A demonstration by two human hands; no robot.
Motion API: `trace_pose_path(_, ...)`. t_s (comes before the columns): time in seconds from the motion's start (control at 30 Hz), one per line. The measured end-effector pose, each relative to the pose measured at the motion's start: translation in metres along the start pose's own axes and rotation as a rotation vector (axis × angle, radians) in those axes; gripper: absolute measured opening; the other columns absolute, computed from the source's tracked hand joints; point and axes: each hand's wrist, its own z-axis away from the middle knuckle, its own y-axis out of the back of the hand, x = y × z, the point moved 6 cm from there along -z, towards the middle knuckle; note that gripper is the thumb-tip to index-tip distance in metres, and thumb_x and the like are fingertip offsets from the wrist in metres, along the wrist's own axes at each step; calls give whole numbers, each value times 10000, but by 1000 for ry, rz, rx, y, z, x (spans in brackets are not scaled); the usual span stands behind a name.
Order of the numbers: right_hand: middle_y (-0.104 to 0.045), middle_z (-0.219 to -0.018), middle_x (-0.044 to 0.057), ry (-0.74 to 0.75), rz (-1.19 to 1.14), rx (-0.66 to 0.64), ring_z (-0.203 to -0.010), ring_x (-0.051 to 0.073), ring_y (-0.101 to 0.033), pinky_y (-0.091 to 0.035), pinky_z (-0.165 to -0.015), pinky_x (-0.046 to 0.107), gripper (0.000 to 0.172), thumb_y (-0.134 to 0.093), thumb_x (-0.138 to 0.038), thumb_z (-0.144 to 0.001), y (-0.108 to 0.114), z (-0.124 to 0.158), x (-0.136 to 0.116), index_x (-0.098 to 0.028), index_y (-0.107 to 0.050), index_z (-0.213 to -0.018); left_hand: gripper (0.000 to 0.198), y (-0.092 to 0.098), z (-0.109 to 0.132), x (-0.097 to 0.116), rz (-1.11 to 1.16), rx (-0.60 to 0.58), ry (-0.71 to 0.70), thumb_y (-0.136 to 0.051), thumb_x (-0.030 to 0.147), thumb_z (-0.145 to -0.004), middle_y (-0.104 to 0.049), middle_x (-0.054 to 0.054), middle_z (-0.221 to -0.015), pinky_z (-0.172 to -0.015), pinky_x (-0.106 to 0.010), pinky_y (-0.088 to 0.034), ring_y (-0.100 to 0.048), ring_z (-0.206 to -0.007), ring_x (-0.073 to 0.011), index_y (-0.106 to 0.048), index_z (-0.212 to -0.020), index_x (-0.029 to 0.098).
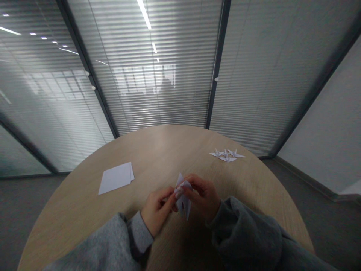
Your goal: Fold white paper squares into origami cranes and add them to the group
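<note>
A small piece of folded white paper is held above the table between my two hands, with pointed ends showing at its top and bottom. My left hand pinches its left side between thumb and fingers. On the right side, my right hand grips the upper part, fingers bent over the top and thumb against the front. Both hands nearly meet at the paper, and part of its folds is hidden behind the fingers.
The round wooden table carries flat white sheets at the left. Several folded paper cranes lie close together at the back right. Beyond the table's far edge stand glass panels with blinds.
</note>
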Motion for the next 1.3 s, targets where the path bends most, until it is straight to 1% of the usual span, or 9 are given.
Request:
trace_pose_path(0.1, -603, -665, 21, 20, 14, 17, -608, 134, -584, -483, -538, 244, 303, -595, -469, -795, 1, -1, 0, -181, -638, -708, 442, 0, 0, -1, -42, -9, -5, -399, 503, -871, -549, -9, -554, -489, -213, -415, -529, -514, -123, -604, -719, 143)
trace_pose_path(0.5, -603, -685, 34, -5, -8, 44, -622, 148, -594, -495, -548, 270, 313, -582, -472, -802, 3, 0, 1, -180, -630, -699, 438, 1, -1, -2, -141, 1, -12, -398, 468, -877, -546, -6, -529, -467, -201, -369, -500, -481, -113, -598, -663, 143)
trace_pose_path(0.63, -611, -692, 36, -1, -17, 85, -640, 152, -595, -500, -556, 265, 315, -603, -492, -777, 5, -1, 2, -186, -645, -718, 430, 1, -1, -3, -165, -6, -18, -403, 467, -874, -539, 1, -527, -466, -200, -356, -485, -476, -108, -590, -655, 148)
trace_pose_path(0.83, -615, -688, 42, 16, -13, 103, -644, 152, -591, -497, -560, 263, 290, -601, -460, -787, 6, 0, 1, -183, -655, -721, 404, 1, 0, 0, -209, 10, -21, -420, 442, -856, -453, 29, -501, -445, -198, -305, -409, -460, -95, -556, -610, 152)
trace_pose_path(1.03, -617, -685, 35, -2, -13, 83, -632, 146, -590, -493, -549, 254, 269, -580, -443, -803, 5, 0, 2, -189, -636, -734, 377, 1, -1, 1, -231, 18, -33, -423, 410, -849, -404, 43, -487, -422, -192, -270, -368, -446, -87, -551, -604, 154)
trace_pose_path(1.13, -630, -689, 39, -7, -21, 82, -648, 150, -595, -492, -571, 260, 274, -575, -441, -804, 4, -1, 1, -187, -628, -716, 369, 0, -1, 2, -238, 6, -35, -427, 406, -843, -393, 47, -484, -428, -193, -276, -367, -449, -88, -542, -596, 156)
trace_pose_path(1.3, -623, -689, 40, 8, -29, 102, -642, 151, -586, -474, -551, 252, 250, -573, -401, -805, 6, -2, -4, -189, -632, -689, 371, -1, 0, 2, -225, -35, -13, -407, 411, -844, -385, 49, -491, -435, -199, -277, -367, -442, -88, -521, -593, 163)
